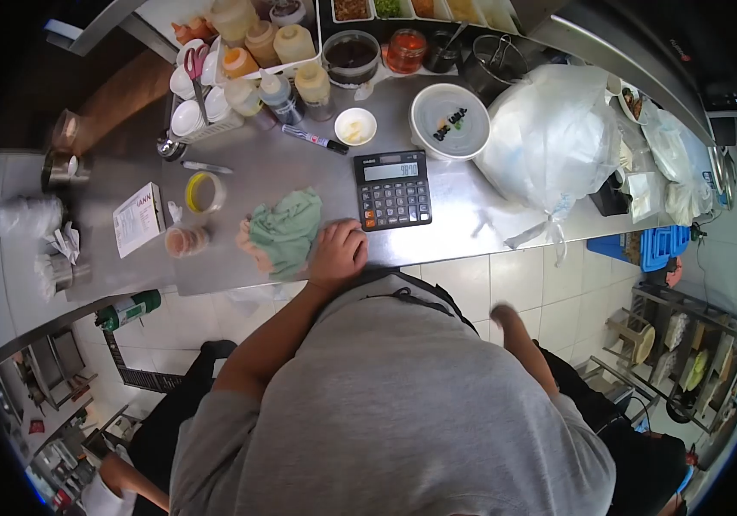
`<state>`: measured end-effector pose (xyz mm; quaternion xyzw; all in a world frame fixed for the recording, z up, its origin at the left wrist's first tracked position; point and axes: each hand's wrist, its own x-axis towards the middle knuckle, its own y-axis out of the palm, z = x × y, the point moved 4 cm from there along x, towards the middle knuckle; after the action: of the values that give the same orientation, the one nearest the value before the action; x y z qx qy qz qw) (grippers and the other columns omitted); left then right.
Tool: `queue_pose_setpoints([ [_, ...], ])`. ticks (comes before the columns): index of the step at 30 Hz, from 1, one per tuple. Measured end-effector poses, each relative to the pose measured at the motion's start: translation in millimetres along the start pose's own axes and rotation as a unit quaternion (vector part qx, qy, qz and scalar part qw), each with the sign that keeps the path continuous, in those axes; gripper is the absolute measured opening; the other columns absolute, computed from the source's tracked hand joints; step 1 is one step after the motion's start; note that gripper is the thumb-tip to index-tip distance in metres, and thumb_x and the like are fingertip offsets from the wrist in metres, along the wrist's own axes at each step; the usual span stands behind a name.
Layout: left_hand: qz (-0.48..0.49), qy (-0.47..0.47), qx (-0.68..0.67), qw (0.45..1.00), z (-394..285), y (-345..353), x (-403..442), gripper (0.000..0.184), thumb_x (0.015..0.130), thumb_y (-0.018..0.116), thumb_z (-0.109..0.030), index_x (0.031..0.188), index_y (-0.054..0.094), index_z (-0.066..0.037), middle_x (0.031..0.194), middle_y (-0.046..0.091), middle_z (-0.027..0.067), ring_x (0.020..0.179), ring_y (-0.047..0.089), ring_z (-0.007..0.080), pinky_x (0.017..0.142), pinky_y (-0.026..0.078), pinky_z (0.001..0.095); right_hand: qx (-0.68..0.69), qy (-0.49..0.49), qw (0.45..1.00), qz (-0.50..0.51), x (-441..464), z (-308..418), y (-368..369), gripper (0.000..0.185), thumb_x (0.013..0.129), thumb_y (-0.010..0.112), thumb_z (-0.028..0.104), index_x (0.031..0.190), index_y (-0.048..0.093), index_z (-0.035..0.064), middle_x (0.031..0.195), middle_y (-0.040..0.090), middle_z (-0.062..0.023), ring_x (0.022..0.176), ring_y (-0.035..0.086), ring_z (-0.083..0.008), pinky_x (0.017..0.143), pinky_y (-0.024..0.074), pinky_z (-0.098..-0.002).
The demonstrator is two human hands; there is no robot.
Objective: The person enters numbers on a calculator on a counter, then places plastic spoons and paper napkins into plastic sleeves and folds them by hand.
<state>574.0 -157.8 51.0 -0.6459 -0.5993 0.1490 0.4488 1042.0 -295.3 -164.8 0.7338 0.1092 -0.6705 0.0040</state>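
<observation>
The left hand (pixel 340 255) rests at the near edge of the metal surface (pixel 459 206), knuckles up and fingers bent; its grip looks partly folded, but whether anything lies beneath the fingers I cannot tell. Just left of it is a crumpled green cloth (pixel 286 225), and from this angle I cannot tell whether the two touch. A Casio calculator (pixel 392 194) lies flat just ahead and to the right of that hand, keys facing up and digits showing on its display.

The right hand (pixel 503 315) hangs off the surface, above the tiled floor (pixel 514 277), well apart from the calculator. It is blurred, so how far its grip is open, and whether it has hold of anything, I cannot tell.

Beyond the calculator, a marker pen (pixel 315 139) lies at a slant near a small white dish (pixel 356 126). To the right of the dish stands a round tub (pixel 474 129) with a translucent lid bearing dark marks, and beside it a bulky, knotted plastic bag (pixel 549 129) sits with its tied end near the front edge.

Left of the cloth, a ring of yellow tape (pixel 190 191) lies near a slim pen (pixel 207 167). Farther back, squeeze bottles (pixel 280 96) cluster beside a white basket (pixel 206 129), where red-handled scissors (pixel 197 64) stand upright.
</observation>
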Motion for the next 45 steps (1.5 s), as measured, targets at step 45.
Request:
queue_pose_setpoints([
  [45, 0.004, 0.013, 0.002, 1.0, 1, -1, -2, 0.013, 0.073, 0.067, -0.012, 0.083, 0.059, -0.01, 0.105, 0.057, 0.0059, 0.101, 0.054, 0.0252, 0.086, 0.041, 0.0392, 0.082, -0.283, 0.78, -0.553, -261, 260, -256, 0.032, 0.08, 0.054, 0.01, 0.111, 0.063, 0.0047, 0.073, 0.065, -0.015, 0.064, 0.065, -0.0307, 0.056, 0.0506, -0.0419],
])
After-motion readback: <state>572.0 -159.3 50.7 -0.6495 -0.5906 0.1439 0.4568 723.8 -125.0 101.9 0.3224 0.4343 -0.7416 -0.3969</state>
